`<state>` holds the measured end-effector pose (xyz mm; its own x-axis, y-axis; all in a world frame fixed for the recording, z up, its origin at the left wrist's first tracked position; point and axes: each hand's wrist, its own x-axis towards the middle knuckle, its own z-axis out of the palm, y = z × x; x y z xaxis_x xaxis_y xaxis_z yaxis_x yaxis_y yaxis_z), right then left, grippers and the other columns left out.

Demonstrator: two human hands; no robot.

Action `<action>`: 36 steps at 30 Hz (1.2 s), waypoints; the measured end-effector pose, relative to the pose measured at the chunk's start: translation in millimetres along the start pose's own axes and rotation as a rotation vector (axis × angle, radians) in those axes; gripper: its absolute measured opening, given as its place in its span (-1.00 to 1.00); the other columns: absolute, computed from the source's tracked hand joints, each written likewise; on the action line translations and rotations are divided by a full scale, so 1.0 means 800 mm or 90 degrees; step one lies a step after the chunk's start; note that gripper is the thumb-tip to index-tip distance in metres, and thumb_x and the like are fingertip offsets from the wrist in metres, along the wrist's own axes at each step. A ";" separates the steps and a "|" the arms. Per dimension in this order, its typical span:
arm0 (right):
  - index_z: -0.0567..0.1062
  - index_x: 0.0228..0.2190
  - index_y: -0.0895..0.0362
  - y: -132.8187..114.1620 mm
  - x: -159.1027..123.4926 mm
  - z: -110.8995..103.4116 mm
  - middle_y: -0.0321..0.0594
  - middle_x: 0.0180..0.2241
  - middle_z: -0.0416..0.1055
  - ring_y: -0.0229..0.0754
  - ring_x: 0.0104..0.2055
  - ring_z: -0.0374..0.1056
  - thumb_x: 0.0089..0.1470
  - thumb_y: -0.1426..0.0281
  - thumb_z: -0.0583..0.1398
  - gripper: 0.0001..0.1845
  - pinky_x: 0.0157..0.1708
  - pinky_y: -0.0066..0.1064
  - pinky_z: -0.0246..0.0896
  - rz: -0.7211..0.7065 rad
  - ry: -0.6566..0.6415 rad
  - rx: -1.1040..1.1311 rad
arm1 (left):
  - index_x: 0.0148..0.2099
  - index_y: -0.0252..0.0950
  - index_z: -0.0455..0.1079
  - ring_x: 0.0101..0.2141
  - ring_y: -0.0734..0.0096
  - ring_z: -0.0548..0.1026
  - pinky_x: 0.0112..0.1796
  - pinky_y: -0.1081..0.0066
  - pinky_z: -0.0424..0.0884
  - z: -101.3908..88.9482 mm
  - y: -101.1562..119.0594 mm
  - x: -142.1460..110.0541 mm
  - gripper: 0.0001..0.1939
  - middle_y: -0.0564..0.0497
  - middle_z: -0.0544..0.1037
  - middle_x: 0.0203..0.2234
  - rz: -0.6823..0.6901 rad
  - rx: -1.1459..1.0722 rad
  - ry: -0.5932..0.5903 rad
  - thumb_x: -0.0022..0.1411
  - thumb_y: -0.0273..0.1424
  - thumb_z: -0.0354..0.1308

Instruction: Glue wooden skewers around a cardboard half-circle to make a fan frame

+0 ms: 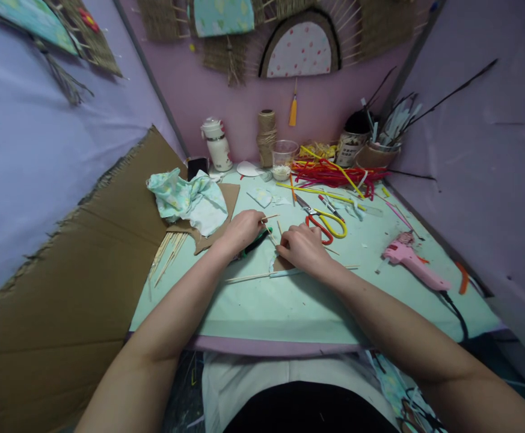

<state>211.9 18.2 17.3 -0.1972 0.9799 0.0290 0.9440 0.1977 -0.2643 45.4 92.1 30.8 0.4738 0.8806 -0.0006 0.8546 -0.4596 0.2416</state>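
Over the middle of the table, my left hand is closed, with a thin wooden stick pinched at its fingertips. My right hand is closed too; its thumb and fingertips meet the end of another thin stick that slants between both hands. Beneath the right hand lies a small cardboard piece edged with light blue fabric, partly hidden by the palm. A long stick lies along its near side. Something black and green shows under my left hand. Scissors with red and yellow handles lie just beyond my right hand.
A pink glue gun with a cord rests at right. Crumpled floral cloth and spare sticks are at left, beside a tall cardboard sheet. Behind stand a white bottle, twine spool, plastic cup and pipe cleaners.
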 end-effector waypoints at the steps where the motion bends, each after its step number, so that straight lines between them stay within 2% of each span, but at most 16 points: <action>1: 0.57 -0.45 0.15 0.000 0.000 -0.001 -0.09 -0.28 0.52 -0.02 -0.11 0.27 0.15 0.34 0.13 -0.74 -0.27 -0.24 -0.22 0.001 0.001 0.001 | -0.06 -0.32 0.56 -0.09 0.16 0.54 -0.08 0.33 0.39 0.000 0.000 -0.001 -0.70 -0.15 0.62 -0.14 -0.004 0.000 0.003 0.25 -0.48 0.05; 4: 0.57 -0.46 0.13 0.003 0.000 -0.003 -0.11 -0.30 0.52 -0.03 -0.13 0.27 0.16 0.31 0.13 -0.72 -0.25 -0.25 -0.20 0.009 0.016 0.011 | -0.07 -0.33 0.55 -0.10 0.16 0.53 -0.08 0.33 0.38 -0.005 -0.001 -0.005 -0.71 -0.15 0.62 -0.16 -0.009 -0.025 0.029 0.24 -0.50 0.06; 7: 0.57 -0.46 0.11 0.008 0.003 -0.007 -0.14 -0.30 0.51 -0.04 -0.13 0.27 0.17 0.29 0.11 -0.71 -0.23 -0.25 -0.17 0.035 0.048 0.034 | -0.07 -0.32 0.55 -0.14 0.21 0.52 -0.09 0.34 0.37 -0.016 0.000 -0.016 -0.74 -0.12 0.62 -0.19 -0.039 -0.149 0.100 0.23 -0.48 0.11; 9: 0.56 -0.46 0.11 0.012 0.004 -0.010 -0.14 -0.29 0.51 -0.04 -0.12 0.27 0.18 0.30 0.10 -0.71 -0.21 -0.25 -0.14 0.050 0.077 0.057 | -0.08 -0.33 0.54 -0.24 0.31 0.51 -0.19 0.40 0.38 -0.024 0.002 -0.028 -0.76 -0.09 0.62 -0.23 -0.097 -0.336 0.169 0.24 -0.42 0.14; 11: 0.54 -0.47 0.11 0.014 0.006 -0.013 -0.14 -0.28 0.50 -0.05 -0.12 0.27 0.18 0.31 0.11 -0.72 -0.18 -0.25 -0.12 0.058 0.111 0.093 | -0.12 -0.34 0.53 -0.41 0.46 0.43 -0.38 0.49 0.34 -0.029 0.005 -0.044 -0.76 -0.07 0.60 -0.29 -0.154 -0.620 0.203 0.28 -0.36 0.09; 14: 0.51 -0.47 0.12 0.014 0.006 -0.015 -0.18 -0.30 0.50 -0.09 -0.14 0.29 0.17 0.32 0.13 -0.76 -0.15 -0.27 -0.06 0.034 0.154 0.189 | -0.16 -0.38 0.52 -0.58 0.60 0.27 -0.57 0.56 0.21 -0.024 0.012 -0.067 -0.75 -0.05 0.53 -0.41 -0.208 -1.045 0.136 0.27 -0.34 0.10; 17: 0.48 -0.47 0.12 0.008 0.004 -0.016 -0.23 -0.35 0.49 -0.16 -0.19 0.32 0.16 0.36 0.15 -0.81 -0.13 -0.33 0.01 -0.046 0.164 0.308 | -0.18 -0.39 0.52 -0.46 0.55 0.44 -0.45 0.56 0.38 -0.008 0.021 -0.081 -0.81 -0.10 0.55 -0.35 -0.253 -1.223 0.105 0.24 -0.38 0.15; 19: 0.47 -0.46 0.12 0.002 0.001 -0.014 -0.25 -0.37 0.48 -0.18 -0.21 0.32 0.16 0.37 0.15 -0.82 -0.14 -0.35 0.05 -0.102 0.146 0.369 | -0.16 -0.36 0.52 -0.26 0.42 0.54 -0.24 0.46 0.49 0.001 0.027 -0.085 -0.81 -0.15 0.58 -0.23 -0.259 -1.262 0.110 0.28 -0.39 0.13; 21: 0.48 -0.45 0.12 -0.003 -0.003 -0.011 -0.25 -0.37 0.48 -0.19 -0.22 0.32 0.18 0.35 0.16 -0.81 -0.14 -0.36 0.07 -0.139 0.118 0.396 | -0.13 -0.34 0.51 -0.07 0.31 0.54 -0.05 0.32 0.49 0.006 0.031 -0.085 -0.81 -0.17 0.58 -0.12 -0.240 -1.275 0.107 0.31 -0.39 0.11; 24: 0.51 -0.40 0.11 -0.008 -0.005 -0.008 -0.26 -0.35 0.49 -0.19 -0.21 0.32 0.20 0.33 0.16 -0.82 -0.14 -0.36 0.05 -0.162 0.088 0.383 | -0.11 -0.33 0.51 0.00 0.26 0.52 0.02 0.26 0.45 0.005 0.033 -0.085 -0.82 -0.16 0.57 -0.06 -0.201 -1.274 0.102 0.32 -0.39 0.13; 26: 0.53 -0.36 0.11 -0.006 -0.004 -0.008 -0.26 -0.33 0.49 -0.19 -0.19 0.32 0.22 0.33 0.16 -0.82 -0.13 -0.35 0.03 -0.148 0.103 0.349 | -0.14 -0.34 0.50 -0.09 0.32 0.55 -0.06 0.33 0.49 0.003 0.030 -0.083 -0.85 -0.14 0.57 -0.11 -0.197 -1.269 0.139 0.32 -0.41 0.14; 28: 0.54 -0.33 0.10 -0.002 -0.002 -0.008 -0.24 -0.29 0.50 -0.17 -0.16 0.32 0.23 0.33 0.15 -0.82 -0.12 -0.32 -0.01 -0.097 0.133 0.281 | -0.19 -0.36 0.49 -0.34 0.51 0.54 -0.30 0.51 0.48 0.002 0.026 -0.082 -0.86 -0.08 0.57 -0.27 -0.214 -1.269 0.207 0.33 -0.43 0.13; 30: 0.54 -0.35 0.10 0.002 0.001 -0.006 -0.20 -0.27 0.50 -0.12 -0.13 0.30 0.23 0.31 0.14 -0.79 -0.12 -0.28 -0.05 -0.039 0.137 0.185 | -0.25 -0.38 0.47 -0.60 0.69 0.34 -0.56 0.64 0.28 0.002 0.022 -0.080 -0.84 0.03 0.48 -0.48 -0.228 -1.283 0.262 0.35 -0.45 0.09; 31: 0.55 -0.37 0.10 0.003 0.002 -0.004 -0.18 -0.26 0.49 -0.09 -0.11 0.28 0.23 0.28 0.15 -0.77 -0.12 -0.26 -0.07 -0.022 0.131 0.135 | -0.27 -0.40 0.46 -0.66 0.73 0.23 -0.63 0.66 0.16 0.002 0.020 -0.079 -0.83 0.08 0.41 -0.55 -0.231 -1.294 0.273 0.35 -0.46 0.07; 33: 0.55 -0.40 0.12 0.002 0.004 0.002 -0.13 -0.25 0.48 -0.03 -0.09 0.25 0.23 0.23 0.15 -0.72 -0.12 -0.22 -0.08 -0.016 0.117 0.051 | -0.30 -0.41 0.44 -0.69 0.74 0.13 -0.67 0.66 0.03 0.004 0.018 -0.078 -0.81 0.12 0.32 -0.60 -0.232 -1.307 0.276 0.35 -0.48 0.06; 36: 0.55 -0.40 0.15 -0.003 0.007 0.011 -0.05 -0.24 0.47 0.03 -0.06 0.22 0.21 0.22 0.15 -0.70 -0.13 -0.19 -0.09 -0.031 0.105 -0.030 | -0.32 -0.41 0.43 -0.69 0.74 0.12 -0.66 0.65 0.01 0.007 0.019 -0.077 -0.85 0.12 0.32 -0.60 -0.249 -1.281 0.266 0.31 -0.45 0.12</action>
<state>205.8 23.2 9.4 -0.2004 0.9592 0.1993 0.9465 0.2420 -0.2134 30.3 30.4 29.2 0.0567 0.9775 -0.2030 -0.6230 0.1935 0.7579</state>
